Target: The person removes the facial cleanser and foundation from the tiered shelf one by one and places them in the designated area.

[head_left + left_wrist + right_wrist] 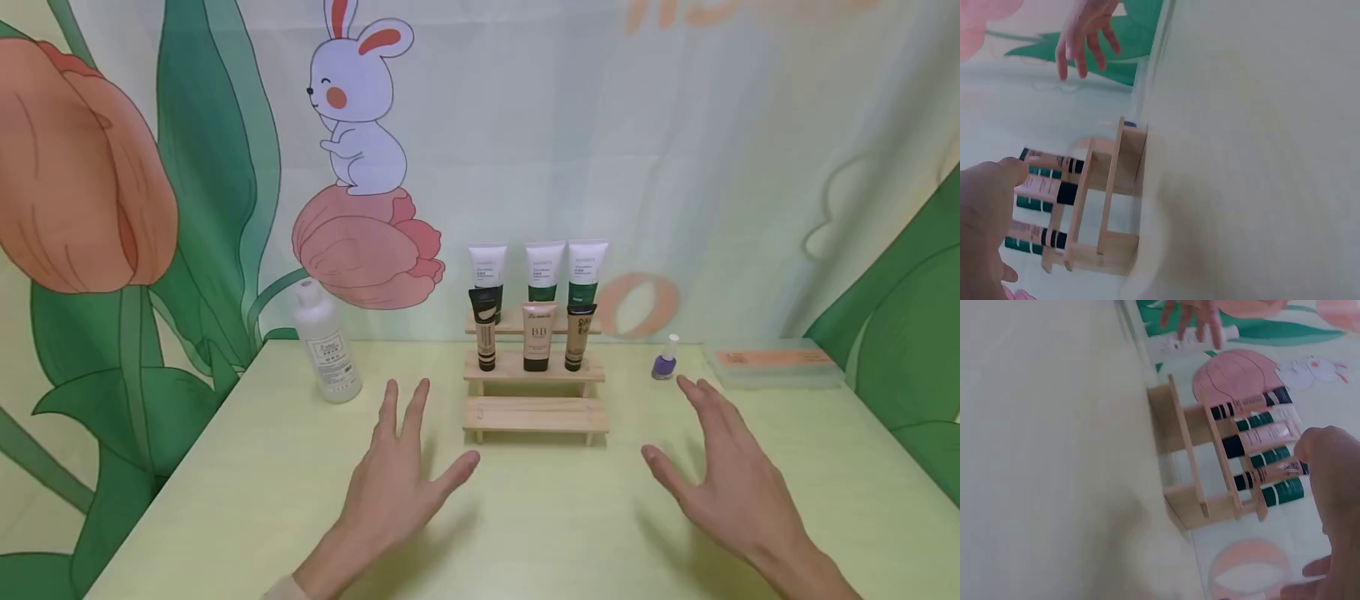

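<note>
Both hands hover over the table with fingers spread, holding nothing. My left hand (397, 475) is in front and to the left of a three-step wooden rack (536, 414); my right hand (738, 487) is to its right. On the rack's middle step stand a black-capped tan tube (487, 333), a pink BB cream tube (537, 337) and a gold and black tube (577, 337). Three white and green tubes (543, 267) stand behind them on the top step. The lowest step is bare. A purple nail polish bottle (664, 364) stands just beyond my right fingertips.
A white bottle (327, 346) stands at the table's back left. A flat translucent case (776, 364) lies at the back right. Behind the pale green table (555, 525) hangs a printed curtain (487, 125) with tulips and a rabbit.
</note>
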Demonstrator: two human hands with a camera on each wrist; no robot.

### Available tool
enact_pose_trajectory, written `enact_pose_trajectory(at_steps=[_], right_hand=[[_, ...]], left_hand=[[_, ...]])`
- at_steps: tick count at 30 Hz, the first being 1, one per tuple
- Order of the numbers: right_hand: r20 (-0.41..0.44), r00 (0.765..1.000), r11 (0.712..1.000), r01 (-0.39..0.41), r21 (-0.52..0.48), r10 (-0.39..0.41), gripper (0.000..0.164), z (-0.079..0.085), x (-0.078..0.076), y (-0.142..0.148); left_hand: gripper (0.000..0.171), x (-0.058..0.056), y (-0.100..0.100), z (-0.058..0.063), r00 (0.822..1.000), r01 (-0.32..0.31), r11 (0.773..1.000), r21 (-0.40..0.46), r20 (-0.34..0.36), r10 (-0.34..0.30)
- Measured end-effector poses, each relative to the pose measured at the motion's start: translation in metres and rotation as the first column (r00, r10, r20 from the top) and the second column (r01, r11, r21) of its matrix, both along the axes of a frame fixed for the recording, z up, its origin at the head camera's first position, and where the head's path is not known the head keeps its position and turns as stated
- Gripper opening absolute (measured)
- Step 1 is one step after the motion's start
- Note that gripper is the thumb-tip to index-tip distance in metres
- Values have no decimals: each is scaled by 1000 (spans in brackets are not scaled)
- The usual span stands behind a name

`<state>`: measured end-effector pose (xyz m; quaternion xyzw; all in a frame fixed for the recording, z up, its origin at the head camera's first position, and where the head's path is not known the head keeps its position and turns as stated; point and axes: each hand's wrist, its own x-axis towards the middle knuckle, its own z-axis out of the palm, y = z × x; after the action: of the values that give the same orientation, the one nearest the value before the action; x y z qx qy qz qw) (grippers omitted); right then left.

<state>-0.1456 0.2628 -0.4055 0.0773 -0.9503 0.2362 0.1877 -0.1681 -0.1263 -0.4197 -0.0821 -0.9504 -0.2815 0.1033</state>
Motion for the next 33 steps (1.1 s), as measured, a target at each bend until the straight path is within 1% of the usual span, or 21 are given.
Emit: enact_pose_trajectory(at_steps=[2, 3, 5, 7, 8, 10, 12, 13, 15, 18, 19, 20, 22, 23, 24, 27, 30, 33], right_hand=[[-71, 997, 995, -15, -96, 8, 84, 3, -8, 5], [-110, 994, 989, -31, -144, 15, 79, 4, -12, 8], [-178, 983, 967, -84, -240, 42, 72, 5, -22, 14], [-218, 974, 938, -134, -320, 65, 68, 5, -31, 18], [-227, 971, 919, -161, -359, 81, 67, 5, -35, 19], [-236, 964, 880, -212, -424, 118, 65, 5, -43, 19], [-240, 959, 845, -250, -473, 149, 63, 4, -51, 17], [-242, 956, 828, -267, -493, 164, 61, 4, -55, 16], [-247, 950, 795, -296, -529, 189, 58, 4, -63, 13], [-241, 947, 762, -314, -567, 212, 54, 3, -73, 7], [-234, 948, 756, -314, -574, 216, 52, 3, -77, 5], [-226, 949, 753, -313, -579, 220, 51, 2, -80, 3], [-210, 952, 751, -305, -586, 222, 49, 2, -86, 0], [-205, 952, 746, -305, -592, 226, 49, 2, -88, -1], [-202, 952, 742, -305, -597, 229, 48, 1, -91, -2], [-195, 950, 718, -312, -622, 245, 47, 1, -100, -6], [-187, 946, 686, -322, -652, 267, 46, -1, -109, -10], [-173, 945, 657, -319, -683, 279, 44, -2, -116, -16]], left_hand=[[103, -11, -1, -2, 1000, 18, 995, 95, 17, -20], [98, -17, -1, -4, 999, 32, 989, 147, 25, -36], [88, -28, 0, -8, 997, 63, 966, 249, 30, -73], [79, -38, 1, -13, 994, 86, 940, 331, 37, -104], [75, -42, 2, -16, 993, 87, 928, 363, 47, -112], [67, -49, 2, -22, 991, 80, 908, 411, 63, -116], [60, -55, 3, -28, 990, 59, 891, 450, 85, -109], [57, -58, 3, -30, 990, 52, 877, 477, 94, -109], [53, -65, 4, -36, 988, 43, 842, 537, 104, -116], [49, -73, 5, -43, 984, 39, 771, 635, 111, -142], [48, -74, 5, -46, 982, 38, 748, 662, 113, -150], [46, -76, 5, -48, 981, 39, 732, 680, 111, -156], [43, -79, 6, -50, 980, 43, 703, 710, 107, -168], [41, -80, 6, -51, 979, 48, 692, 720, 103, -176], [40, -81, 7, -52, 978, 52, 685, 727, 102, -183], [34, -83, 10, -52, 975, 60, 675, 735, 102, -198], [31, -85, 13, -52, 974, 57, 679, 732, 108, -198], [31, -85, 16, -52, 974, 51, 693, 719, 117, -192]])
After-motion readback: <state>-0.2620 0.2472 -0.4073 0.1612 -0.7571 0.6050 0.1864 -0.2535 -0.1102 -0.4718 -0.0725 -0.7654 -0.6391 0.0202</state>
